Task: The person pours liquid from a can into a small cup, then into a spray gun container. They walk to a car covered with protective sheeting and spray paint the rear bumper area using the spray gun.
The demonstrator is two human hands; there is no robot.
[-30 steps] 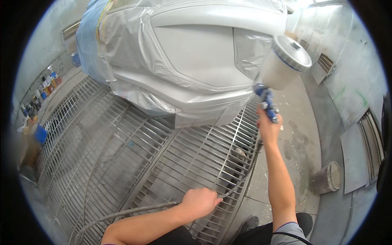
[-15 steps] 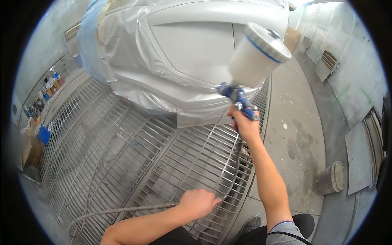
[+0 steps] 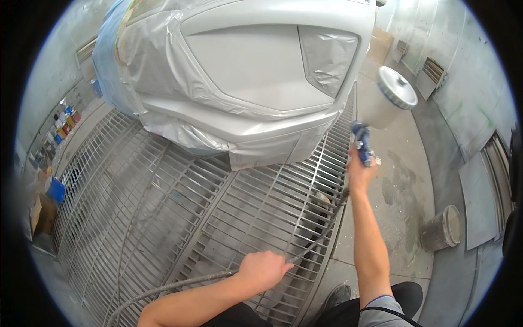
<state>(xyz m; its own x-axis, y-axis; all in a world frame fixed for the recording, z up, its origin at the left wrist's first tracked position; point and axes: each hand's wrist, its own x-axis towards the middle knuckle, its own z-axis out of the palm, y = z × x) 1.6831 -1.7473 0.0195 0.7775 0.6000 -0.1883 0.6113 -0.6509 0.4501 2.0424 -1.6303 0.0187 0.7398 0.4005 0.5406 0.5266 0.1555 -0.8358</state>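
The right hand (image 3: 362,173) clasps a blue spray gun (image 3: 362,143), its cup (image 3: 390,99) above that grip, while the left hand (image 3: 263,271), below and leftward, clamps a hose (image 3: 196,278).

In the right hand's (image 3: 360,170) grip, the gun (image 3: 363,144) looks like shiny blue metal, and the cup (image 3: 379,108) above it like cloudy plastic. Beyond the grip, the car (image 3: 248,65) is smooth and satiny, beside glossy, crinkled plastic film (image 3: 329,62). Nearer than it, the left hand (image 3: 264,270) encloses a rough, matt hose (image 3: 190,279) over metal grating (image 3: 200,223) with a dull sheen.
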